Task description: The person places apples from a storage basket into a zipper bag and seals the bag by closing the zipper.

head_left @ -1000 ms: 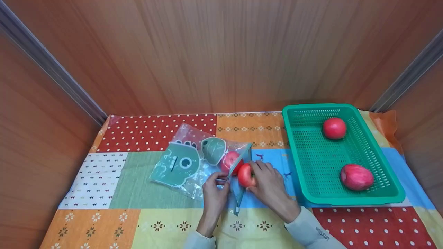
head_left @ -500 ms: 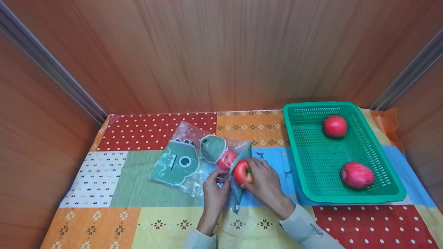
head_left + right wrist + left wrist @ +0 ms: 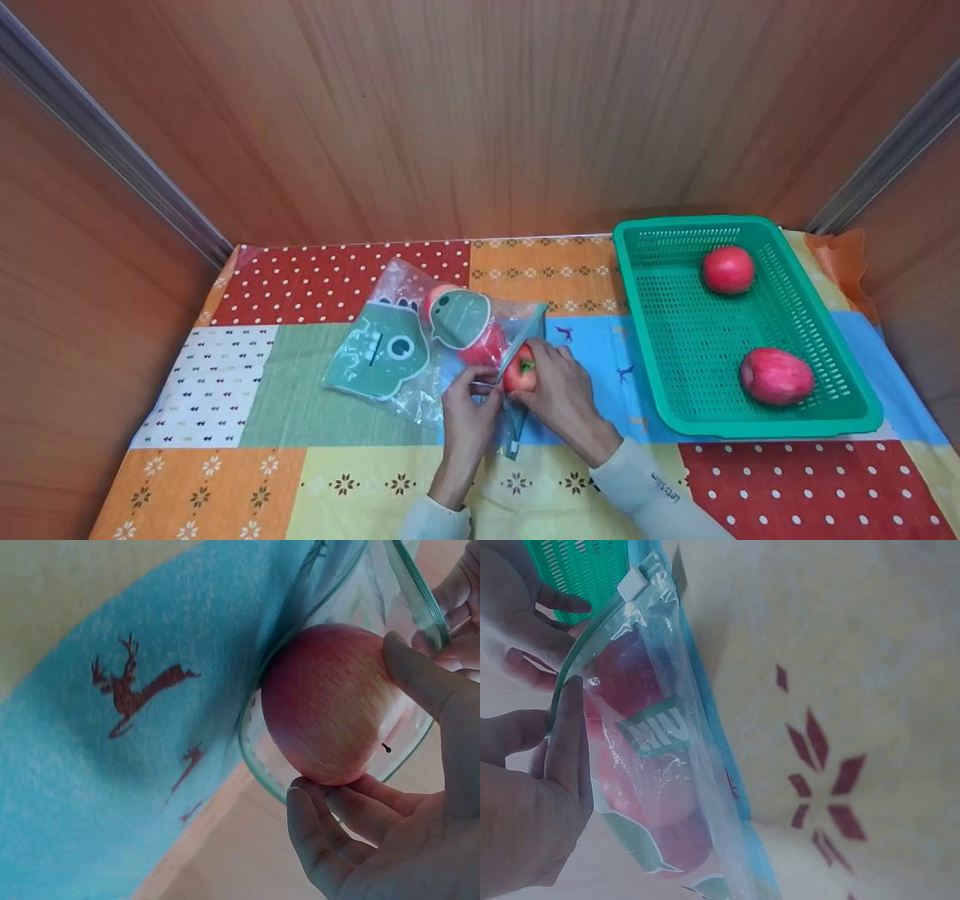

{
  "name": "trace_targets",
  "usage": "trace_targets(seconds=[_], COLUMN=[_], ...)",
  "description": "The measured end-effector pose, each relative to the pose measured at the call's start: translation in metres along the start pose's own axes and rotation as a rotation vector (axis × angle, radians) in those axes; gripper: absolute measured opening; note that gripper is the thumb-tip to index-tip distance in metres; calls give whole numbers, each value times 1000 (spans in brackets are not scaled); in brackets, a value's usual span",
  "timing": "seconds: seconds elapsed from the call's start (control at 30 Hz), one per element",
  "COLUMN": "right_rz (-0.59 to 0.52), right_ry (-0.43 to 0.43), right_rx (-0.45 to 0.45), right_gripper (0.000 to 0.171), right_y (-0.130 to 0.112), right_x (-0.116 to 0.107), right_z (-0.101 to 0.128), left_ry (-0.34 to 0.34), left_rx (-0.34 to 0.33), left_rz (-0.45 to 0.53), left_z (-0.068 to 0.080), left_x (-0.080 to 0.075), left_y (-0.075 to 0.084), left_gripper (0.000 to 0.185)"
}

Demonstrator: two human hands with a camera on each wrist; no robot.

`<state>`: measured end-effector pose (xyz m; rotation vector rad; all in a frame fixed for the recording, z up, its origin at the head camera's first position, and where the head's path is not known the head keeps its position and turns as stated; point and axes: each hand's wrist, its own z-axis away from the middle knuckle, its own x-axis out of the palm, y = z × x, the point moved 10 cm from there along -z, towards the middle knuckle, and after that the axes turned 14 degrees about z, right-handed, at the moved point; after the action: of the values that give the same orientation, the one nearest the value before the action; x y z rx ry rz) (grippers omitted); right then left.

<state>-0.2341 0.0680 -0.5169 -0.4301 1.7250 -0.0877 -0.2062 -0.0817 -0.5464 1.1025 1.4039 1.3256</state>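
Observation:
A clear slider zip bag (image 3: pixel 420 405) with a green cartoon print lies on the cloth, its mouth facing right. At that mouth, my left hand (image 3: pixel 469 420) pinches the rim between thumb and fingers. My right hand (image 3: pixel 566 394) grips a red apple (image 3: pixel 330 705) between thumb and fingers, partly inside the opening. Red fruit (image 3: pixel 486 346) shows through the plastic further in, partly covered by the print. From the left wrist, the white slider (image 3: pixel 632 585) appears at one end of the green zip edge, and my right hand is beyond it.
Right of the bag stands a green plastic basket (image 3: pixel 675 360). It holds a round red apple (image 3: pixel 728 270) at the back and a longer striped one (image 3: pixel 777 376) near the front. A patchwork cloth (image 3: pixel 300 390) covers the table, with wood panels (image 3: pixel 480 120) behind and at both sides.
My right hand has moved left, bringing its apple into the bag's mouth. The fruit inside has shifted left and deeper, with another red patch now visible behind the print. My left hand keeps its pinch.

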Motion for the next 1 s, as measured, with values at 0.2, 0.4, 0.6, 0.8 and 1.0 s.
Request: trace_targets(seconds=[0.2, 0.4, 0.6, 0.8, 1.0], right_rz=[-5, 3, -22, -12, -39], right_ry=[-36, -47, -34, -16, -37], right_rx=[28, 67, 75, 72, 103], right_gripper=[75, 73, 68, 69, 69], right_y=[-1, 0, 1, 3, 5], right_x=[7, 11, 13, 12, 15], right_z=[-4, -4, -2, -2, -3], left_ry=[-1, -7, -1, 1, 6], left_rx=[2, 14, 23, 14, 4], left_rz=[-12, -13, -10, -14, -17], left_z=[1, 2, 1, 1, 2], left_x=[-1, -1, 1, 2, 1], left_y=[0, 1, 1, 1, -1], left_gripper=[24, 23, 23, 23, 22])
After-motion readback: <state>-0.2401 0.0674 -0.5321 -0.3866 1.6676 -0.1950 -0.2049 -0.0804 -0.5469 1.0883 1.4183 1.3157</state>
